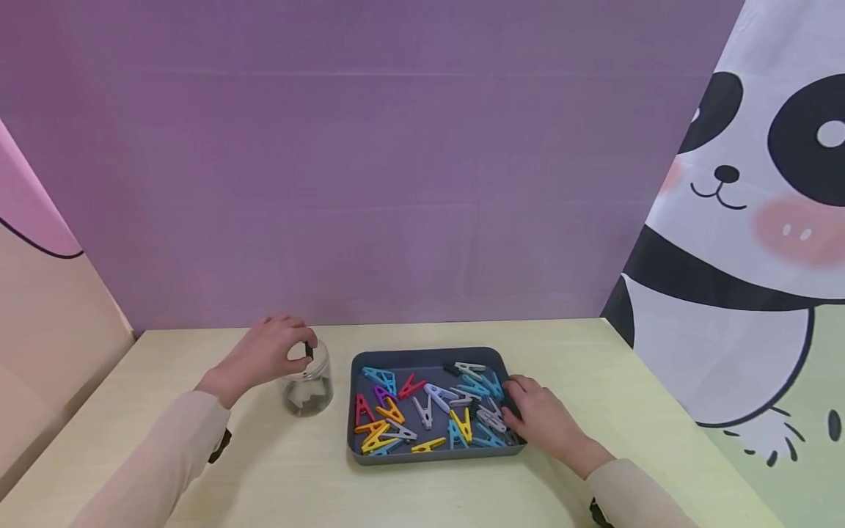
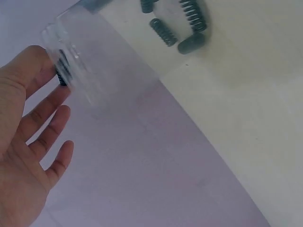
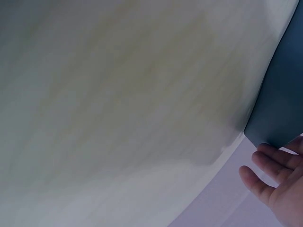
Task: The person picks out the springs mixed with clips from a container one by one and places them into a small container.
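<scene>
At the left, my left hand [image 1: 267,352] reaches over the mouth of a clear jar [image 1: 308,396]. Its thumb and forefinger pinch a small black coil spring [image 2: 62,68] at the jar's rim, while the other fingers stay spread apart. Several dark coil springs [image 2: 193,16] lie in the jar, seen through its wall. My right hand [image 1: 544,418] grips the right side of a dark grey tray [image 1: 422,358], its thumb by the rim and fingers along the wall. Many clothespins [image 1: 425,411] in several colours lie loosely in the tray.
The tray stands to the right of the jar on a pale wooden table [image 1: 264,484]. A purple backdrop [image 1: 396,183] rises behind the table's far edge. At the right hangs a panda-print cloth [image 1: 739,249].
</scene>
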